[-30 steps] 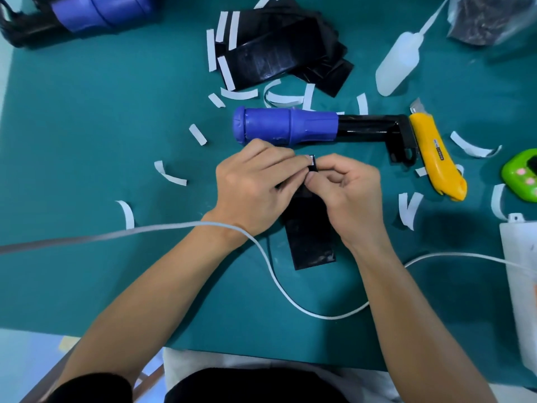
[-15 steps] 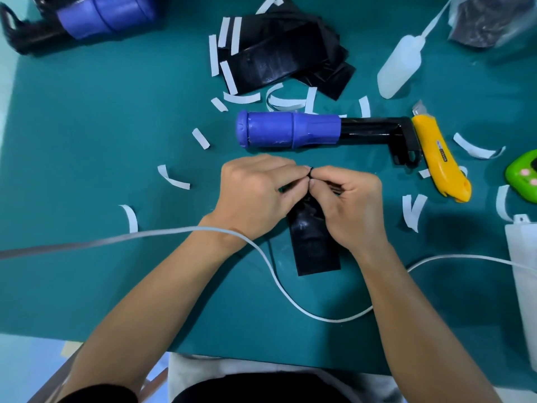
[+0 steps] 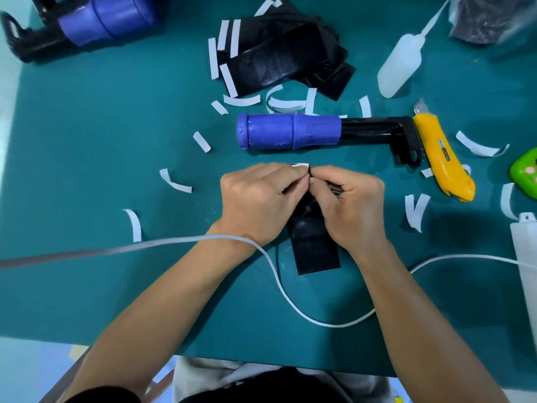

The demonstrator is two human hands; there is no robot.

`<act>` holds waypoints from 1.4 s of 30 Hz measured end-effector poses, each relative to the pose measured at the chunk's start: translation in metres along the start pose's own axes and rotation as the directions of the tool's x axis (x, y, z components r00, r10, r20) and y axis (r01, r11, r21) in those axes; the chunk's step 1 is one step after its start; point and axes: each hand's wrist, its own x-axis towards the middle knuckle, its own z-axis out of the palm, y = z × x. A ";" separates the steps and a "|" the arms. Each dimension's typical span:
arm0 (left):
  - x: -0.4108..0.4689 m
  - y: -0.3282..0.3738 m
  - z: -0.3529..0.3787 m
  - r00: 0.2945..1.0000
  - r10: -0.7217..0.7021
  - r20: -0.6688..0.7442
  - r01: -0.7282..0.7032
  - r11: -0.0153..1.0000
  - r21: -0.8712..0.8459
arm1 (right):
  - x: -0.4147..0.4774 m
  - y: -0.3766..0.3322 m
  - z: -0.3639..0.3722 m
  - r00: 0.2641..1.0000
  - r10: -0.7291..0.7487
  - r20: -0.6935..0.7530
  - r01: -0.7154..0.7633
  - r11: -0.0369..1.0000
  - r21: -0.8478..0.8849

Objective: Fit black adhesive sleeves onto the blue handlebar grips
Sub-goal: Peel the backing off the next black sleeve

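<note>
A blue handlebar grip (image 3: 287, 135) on a black bracket lies across the middle of the green mat, just beyond my hands. My left hand (image 3: 258, 199) and my right hand (image 3: 348, 205) meet fingertip to fingertip at the top edge of a black adhesive sleeve (image 3: 315, 248), both pinching it. A small white strip end shows at my left fingertips. The sleeve's lower part lies flat on the mat below my hands. A stack of black sleeves (image 3: 284, 59) sits at the back. Another blue grip (image 3: 107, 18) rests at the far left corner.
A yellow utility knife (image 3: 444, 161) lies right of the bracket. A white squeeze bottle (image 3: 404, 62) and a clear bag sit at the back right. A green object (image 3: 526, 167) and a white box are at the right edge. White backing strips (image 3: 174, 181) are scattered about. A white cable (image 3: 290, 295) crosses near me.
My hands stay pinched together on the sleeve's top edge, shifting only slightly. The white strip end that was hidden half a second ago shows again at my left fingertips.
</note>
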 end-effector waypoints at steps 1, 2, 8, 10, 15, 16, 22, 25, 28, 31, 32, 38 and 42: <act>0.000 0.001 0.000 1.000 -0.006 0.008 0.006 1.000 0.002 | 0.000 0.000 0.000 1.000 -0.008 -0.004 0.008 1.000 -0.001; 0.000 0.002 -0.001 1.000 -0.018 0.019 0.018 1.000 0.004 | -0.001 -0.001 0.001 1.000 -0.019 -0.008 0.019 1.000 -0.009; 0.002 0.004 -0.001 0.997 -0.055 0.056 0.056 0.998 0.000 | -0.002 -0.002 -0.001 0.998 -0.055 -0.025 0.055 0.998 -0.037; 0.003 0.006 -0.001 0.997 -0.062 0.046 0.061 0.998 0.007 | -0.002 -0.004 -0.001 0.999 -0.050 -0.020 0.049 0.998 -0.031; 0.004 0.007 -0.001 0.994 -0.100 0.040 0.100 0.995 0.011 | -0.002 -0.006 -0.004 0.999 -0.035 0.013 0.035 0.999 -0.018; 0.004 0.007 -0.002 0.993 -0.113 0.037 0.113 0.994 0.007 | -0.002 -0.006 -0.003 0.999 -0.043 0.013 0.043 0.999 -0.018; 0.008 0.009 -0.004 0.932 -0.333 0.142 0.348 0.932 -0.098 | 0.000 -0.006 -0.004 0.999 0.008 0.036 -0.009 1.000 0.023; 0.009 -0.001 -0.004 0.925 -0.330 0.186 0.359 0.921 -0.152 | 0.004 -0.003 -0.002 1.000 0.013 0.023 -0.014 1.000 0.023; 0.007 -0.002 -0.006 0.935 -0.294 0.198 0.321 0.940 -0.118 | 0.001 -0.003 0.000 1.000 0.014 0.019 -0.014 1.000 0.010; 0.009 0.000 -0.006 0.947 -0.250 0.200 0.273 0.958 -0.094 | 0.000 -0.003 0.001 1.000 0.009 0.013 -0.009 1.000 -0.013; 0.009 0.001 -0.006 0.952 -0.240 0.192 0.260 0.962 -0.085 | 0.000 -0.002 0.002 1.000 0.010 0.010 -0.010 1.000 -0.014; 0.010 0.004 -0.006 0.973 -0.189 0.133 0.197 0.979 -0.045 | -0.002 -0.002 0.002 0.999 -0.034 -0.019 0.034 0.999 -0.026; 0.010 0.007 -0.004 0.969 -0.212 0.125 0.215 0.976 -0.015 | 0.000 -0.003 0.001 0.999 -0.039 -0.009 0.039 0.999 -0.014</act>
